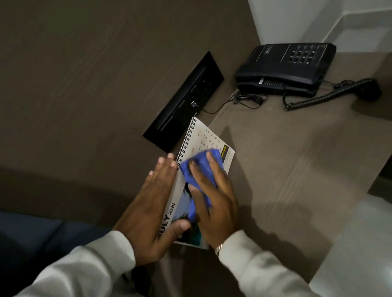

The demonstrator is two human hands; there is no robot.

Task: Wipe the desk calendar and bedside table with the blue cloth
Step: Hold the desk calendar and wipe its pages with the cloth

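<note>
A spiral-bound desk calendar [207,139] showing "JULY 2026" stands on the brown bedside table [285,164], near the wall. My left hand [148,210] steadies it, palm flat along its left edge and thumb on the front page. My right hand [215,198] presses a crumpled blue cloth [198,171] against the calendar's face, covering much of the picture and date grid.
A black telephone [287,66] with a coiled cord [326,94] sits at the table's back right. A black socket panel [184,102] is set in the wall behind the calendar. Pale tiled floor [373,240] lies to the right; dark bedding [21,237] lies at left.
</note>
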